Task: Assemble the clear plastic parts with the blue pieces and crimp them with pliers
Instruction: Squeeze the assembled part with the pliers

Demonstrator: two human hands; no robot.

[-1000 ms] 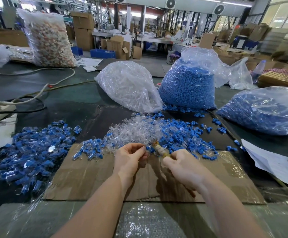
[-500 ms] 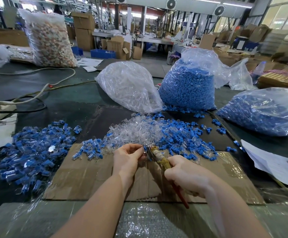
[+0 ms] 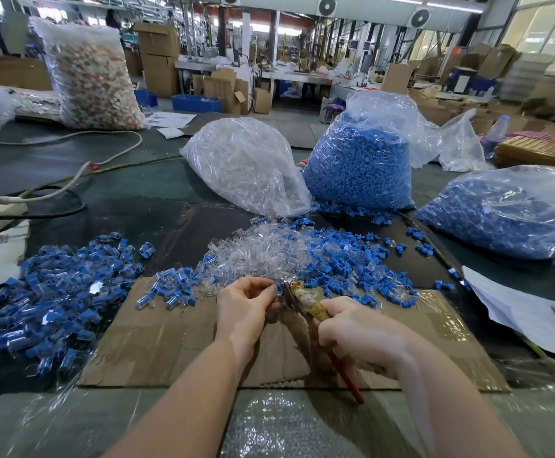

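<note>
Left hand [image 3: 248, 307] fingertips hiding small part at pliers [image 3: 306, 297] nose.

The part pinched in my left hand [image 3: 246, 307] is hidden by my fingertips. My right hand [image 3: 355, 328] covers the pliers [image 3: 306, 299] handles.

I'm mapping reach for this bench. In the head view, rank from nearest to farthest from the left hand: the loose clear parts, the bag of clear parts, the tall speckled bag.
From the left hand:
1. Loose clear parts, just ahead.
2. Bag of clear parts, farther ahead, centre.
3. Tall speckled bag, far back left.
</note>
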